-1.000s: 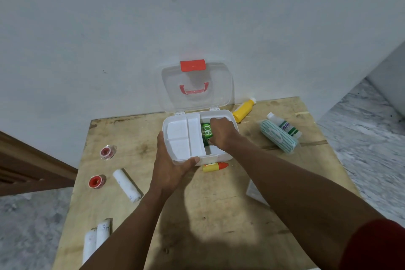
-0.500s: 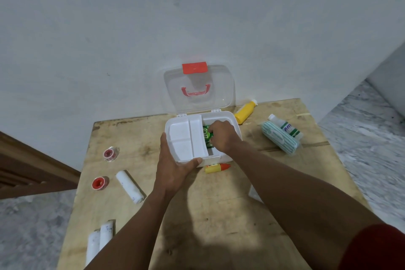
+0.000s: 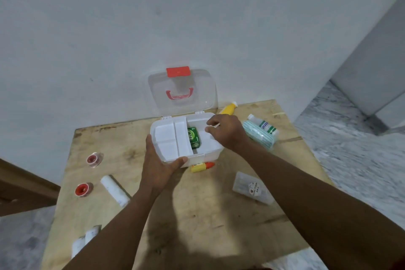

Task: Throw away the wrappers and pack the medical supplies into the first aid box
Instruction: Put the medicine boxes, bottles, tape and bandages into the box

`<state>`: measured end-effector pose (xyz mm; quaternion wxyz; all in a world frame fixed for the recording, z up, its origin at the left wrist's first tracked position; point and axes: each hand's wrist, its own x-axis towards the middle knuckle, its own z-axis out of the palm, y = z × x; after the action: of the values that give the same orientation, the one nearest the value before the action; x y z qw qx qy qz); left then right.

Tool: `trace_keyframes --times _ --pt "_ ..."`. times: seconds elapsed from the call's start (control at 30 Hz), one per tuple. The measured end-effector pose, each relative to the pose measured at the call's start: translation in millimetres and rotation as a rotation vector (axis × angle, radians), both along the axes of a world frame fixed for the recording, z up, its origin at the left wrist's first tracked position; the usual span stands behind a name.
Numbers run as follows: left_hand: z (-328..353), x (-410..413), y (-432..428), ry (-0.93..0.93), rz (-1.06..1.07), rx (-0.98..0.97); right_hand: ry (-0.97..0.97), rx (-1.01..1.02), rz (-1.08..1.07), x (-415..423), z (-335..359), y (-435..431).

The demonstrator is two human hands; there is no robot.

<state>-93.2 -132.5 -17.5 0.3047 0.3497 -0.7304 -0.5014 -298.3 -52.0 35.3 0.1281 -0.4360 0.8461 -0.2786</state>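
The white first aid box [image 3: 169, 123] stands open on the wooden table [image 3: 197, 215], its clear lid [image 3: 182, 92] leaning back against the wall. A green packet [image 3: 194, 137] lies inside its right compartment. My left hand [image 3: 158, 165] grips the box's front left corner. My right hand [image 3: 225, 130] hovers over the box's right side, fingers apart and holding nothing. A small yellow tube with a red cap [image 3: 201, 166] lies just in front of the box.
Right of the box lie a yellow bottle [image 3: 228, 108], a green-striped pack [image 3: 258, 136] and a white bottle [image 3: 264, 126]. A clear flat case [image 3: 252, 189] lies nearer me. On the left are two red tape rolls [image 3: 94, 159] [image 3: 83, 189] and white bandage rolls [image 3: 114, 190] [image 3: 85, 240].
My right hand has let go of the green packet, left in the box, and lifted away to the right. My left hand keeps its grip on the box.
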Motion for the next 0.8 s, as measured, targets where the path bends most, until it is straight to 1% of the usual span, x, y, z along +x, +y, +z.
trace_keyframes --times 0.07,0.13,0.27,0.37,0.57,0.8 --pt "-1 1 -2 -0.004 -0.011 0.008 0.026 -0.038 -0.076 -6 3 21" --pt "-2 1 -3 -0.011 -0.019 0.011 0.091 -0.014 -0.123 -13 2 43" --pt "-4 2 -6 -0.029 -0.031 0.006 0.157 0.182 -0.238 -26 -5 86" --pt "-6 2 -5 -0.047 -0.033 0.004 0.159 0.268 -0.292 -39 -13 110" --pt "-5 1 -3 -0.096 0.009 0.052 0.179 0.283 -0.276 -68 -18 119" --pt "0 -3 1 -0.137 0.020 0.067 0.168 0.372 -0.233 -101 -34 117"
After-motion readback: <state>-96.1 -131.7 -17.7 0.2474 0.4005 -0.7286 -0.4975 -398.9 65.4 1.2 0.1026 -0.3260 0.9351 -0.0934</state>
